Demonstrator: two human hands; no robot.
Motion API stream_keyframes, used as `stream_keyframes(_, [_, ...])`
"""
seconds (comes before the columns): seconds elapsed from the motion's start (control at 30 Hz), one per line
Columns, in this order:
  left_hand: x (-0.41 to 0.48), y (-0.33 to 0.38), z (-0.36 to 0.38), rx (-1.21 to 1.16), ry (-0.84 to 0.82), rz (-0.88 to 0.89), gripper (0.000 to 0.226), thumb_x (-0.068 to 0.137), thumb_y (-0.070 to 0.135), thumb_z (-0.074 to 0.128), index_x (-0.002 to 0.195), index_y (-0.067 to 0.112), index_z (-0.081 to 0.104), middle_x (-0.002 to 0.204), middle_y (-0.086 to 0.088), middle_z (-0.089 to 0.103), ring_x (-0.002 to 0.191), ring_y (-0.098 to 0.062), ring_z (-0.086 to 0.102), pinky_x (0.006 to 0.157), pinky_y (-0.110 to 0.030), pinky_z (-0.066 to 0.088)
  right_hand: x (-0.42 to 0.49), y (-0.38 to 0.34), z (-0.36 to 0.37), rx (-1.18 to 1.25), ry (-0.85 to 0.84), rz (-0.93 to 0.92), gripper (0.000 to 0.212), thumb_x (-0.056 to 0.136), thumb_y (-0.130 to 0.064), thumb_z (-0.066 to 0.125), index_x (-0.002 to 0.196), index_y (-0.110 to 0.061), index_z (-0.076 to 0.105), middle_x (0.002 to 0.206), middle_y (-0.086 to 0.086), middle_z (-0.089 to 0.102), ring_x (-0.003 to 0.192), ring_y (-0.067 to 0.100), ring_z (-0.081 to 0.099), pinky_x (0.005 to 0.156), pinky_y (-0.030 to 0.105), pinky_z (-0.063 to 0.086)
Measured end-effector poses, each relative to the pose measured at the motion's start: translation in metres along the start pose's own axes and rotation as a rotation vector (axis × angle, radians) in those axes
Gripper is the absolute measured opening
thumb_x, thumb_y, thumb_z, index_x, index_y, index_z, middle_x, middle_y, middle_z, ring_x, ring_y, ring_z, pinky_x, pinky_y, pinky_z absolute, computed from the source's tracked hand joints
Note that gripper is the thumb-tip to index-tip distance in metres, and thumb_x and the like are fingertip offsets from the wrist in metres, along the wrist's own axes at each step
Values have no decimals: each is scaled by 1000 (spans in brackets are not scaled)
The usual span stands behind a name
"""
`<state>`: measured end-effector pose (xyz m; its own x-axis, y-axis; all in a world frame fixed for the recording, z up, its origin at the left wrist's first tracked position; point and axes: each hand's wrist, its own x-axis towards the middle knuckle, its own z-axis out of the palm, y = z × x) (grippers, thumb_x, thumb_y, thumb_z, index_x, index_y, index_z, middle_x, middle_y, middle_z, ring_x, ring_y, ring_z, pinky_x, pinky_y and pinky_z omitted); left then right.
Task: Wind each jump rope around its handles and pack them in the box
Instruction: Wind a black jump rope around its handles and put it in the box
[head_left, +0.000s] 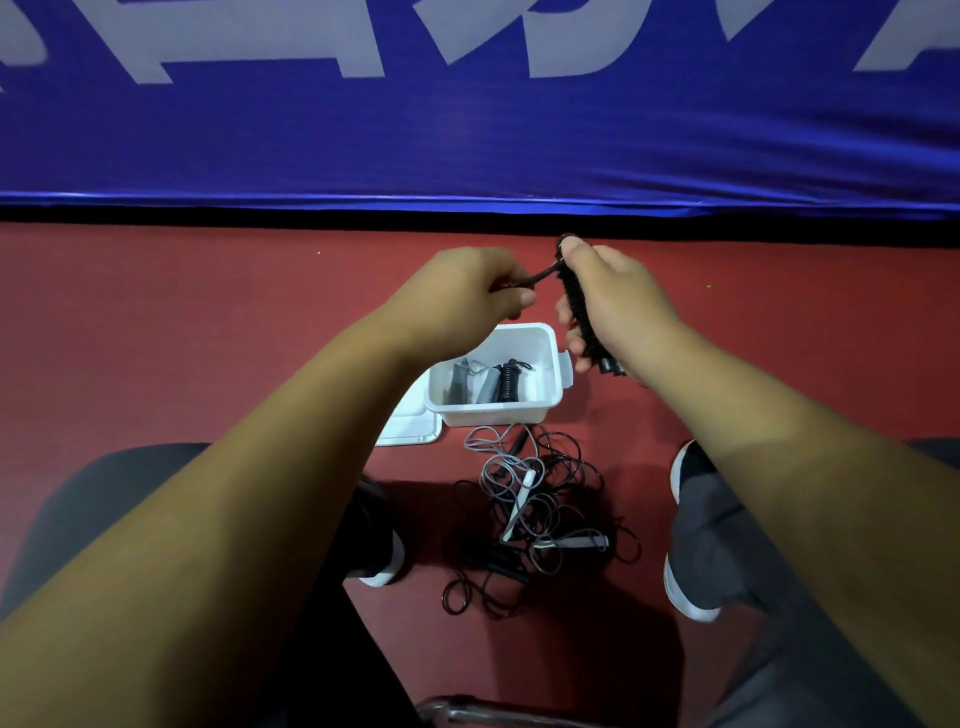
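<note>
Two hands meet in the middle of the head view, raised above a red floor. Our right hand grips a black jump rope that is coiled tightly round its handles into one long bundle. The fingers curl round its far side, the thumb presses on its upper end, and the handle ends stick out below the palm. Our left hand pinches the loose cord end between thumb and curled fingers. That short stretch of cord runs taut from the pinch up to the top of the bundle. The two hands are near each other but apart.

Below them on the floor stands the white box, open. The bundle appears just above its right rim (as the camera sees it; how high it hangs we cannot tell). Inside the box lie three wound ropes, two grey and one black, leaning side by side. The lid lies flat on the floor just beside the box's near left corner.

Nearer to us, just in front of the box, a tangle of ropes sprawls loose on the floor. Its black and grey cords loop over one another, with a white handle in the middle. Our shoes sit on either side of the tangle. A blue banner with pale lettering runs along the far edge of the floor.
</note>
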<state>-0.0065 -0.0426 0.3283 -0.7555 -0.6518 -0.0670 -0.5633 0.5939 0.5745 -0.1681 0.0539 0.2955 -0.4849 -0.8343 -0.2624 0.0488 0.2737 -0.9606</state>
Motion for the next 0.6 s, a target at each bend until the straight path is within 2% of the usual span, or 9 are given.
stream_keyframes(0.1, [-2, -2, 5, 61, 15, -112, 32, 102, 53, 59, 120, 30, 71, 115, 0, 61, 90, -15, 61, 81, -30, 45, 0, 2, -2, -106, 28, -64, 34, 105, -54, 51, 92, -24, 59, 72, 7, 65, 47, 26, 57, 45, 35, 51])
stream_keyframes(0.17, [-5, -1, 5, 88, 12, -312, 56, 96, 68, 57, 130, 24, 65, 129, -12, 56, 85, -18, 62, 80, -33, 48, 0, 3, -3, -169, 54, -93, 33, 105, -53, 51, 95, -23, 60, 73, 6, 67, 48, 25, 60, 44, 34, 51])
stream_keyframes(0.2, [-6, -1, 3, 104, 7, -419, 65, 95, 71, 57, 126, 15, 64, 122, -16, 61, 77, -20, 64, 70, -32, 48, 1, 4, -4, -198, 68, -105, 32, 104, -53, 51, 96, -23, 60, 73, 6, 68, 48, 24, 60, 44, 34, 52])
stream_keyframes(0.27, [-8, 0, 1, -18, -31, -559, 61, 99, 62, 58, 98, 2, 62, 83, -16, 67, 50, -20, 63, 48, -26, 46, 1, 5, -4, -229, 99, -123, 31, 103, -53, 52, 98, -23, 61, 74, 6, 68, 48, 24, 61, 44, 38, 55])
stream_keyframes(0.33, [-6, 2, 4, -390, -56, -642, 45, 107, 42, 56, 88, 2, 56, 67, -14, 60, 36, -16, 57, 40, -23, 48, 1, 5, -3, -277, 134, -147, 29, 102, -52, 53, 97, -25, 61, 75, 7, 70, 48, 25, 62, 44, 43, 58])
stream_keyframes(0.4, [-5, 6, 5, -786, -73, -723, 30, 110, 30, 53, 102, 1, 54, 69, -14, 65, 45, -18, 66, 44, -25, 55, 1, 7, -2, -338, 158, -186, 26, 100, -53, 54, 95, -28, 61, 75, 7, 71, 48, 27, 65, 43, 48, 60])
stream_keyframes(0.47, [-1, 7, 9, -1010, -113, -788, 27, 112, 26, 48, 114, -1, 48, 77, -20, 73, 58, -26, 75, 47, -29, 59, 1, 9, -1, -421, 181, -245, 28, 98, -55, 55, 96, -28, 61, 75, 4, 70, 50, 26, 67, 43, 49, 59])
stream_keyframes(0.53, [2, 5, 15, -1143, -151, -816, 27, 113, 23, 45, 125, -1, 45, 105, -27, 73, 75, -33, 78, 51, -33, 62, 0, 11, 1, -520, 192, -321, 31, 97, -57, 56, 97, -27, 60, 72, 0, 68, 52, 22, 65, 49, 48, 59])
stream_keyframes(0.6, [6, 0, 23, -1245, -152, -818, 25, 112, 18, 46, 126, -2, 46, 136, -28, 58, 98, -41, 75, 56, -36, 64, -1, 14, 4, -576, 165, -371, 31, 98, -57, 57, 99, -26, 59, 72, -2, 66, 55, 18, 64, 55, 45, 57])
